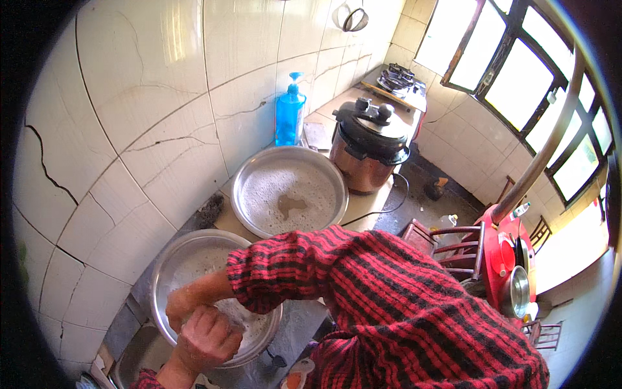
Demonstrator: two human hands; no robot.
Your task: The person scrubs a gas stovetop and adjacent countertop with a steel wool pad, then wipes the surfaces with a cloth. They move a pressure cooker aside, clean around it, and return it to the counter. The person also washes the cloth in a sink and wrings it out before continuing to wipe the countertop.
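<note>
A metal basin (214, 235) of cloudy, sudsy water stands at the lower left. Over its near left part my two hands are close together, one overlapping the other in this view. My right hand (182, 304) points down into the basin, its fingertips hidden. My left hand (209, 335) has curled fingers and lies at the basin's rim; whether anything is inside it does not show. Both arms wear red-and-black striped sleeves. Beyond, a second metal basin (311, 154) holds foamy water with a bare patch in the foam.
A blue pump bottle (290, 116) stands by the cracked tiled wall. Right of the far basin is an electric pressure cooker (369, 146) with a cord; a gas stove (396, 82) lies behind. A sink edge (126, 350) shows lower left. Chairs and a red table (493, 277) stand right.
</note>
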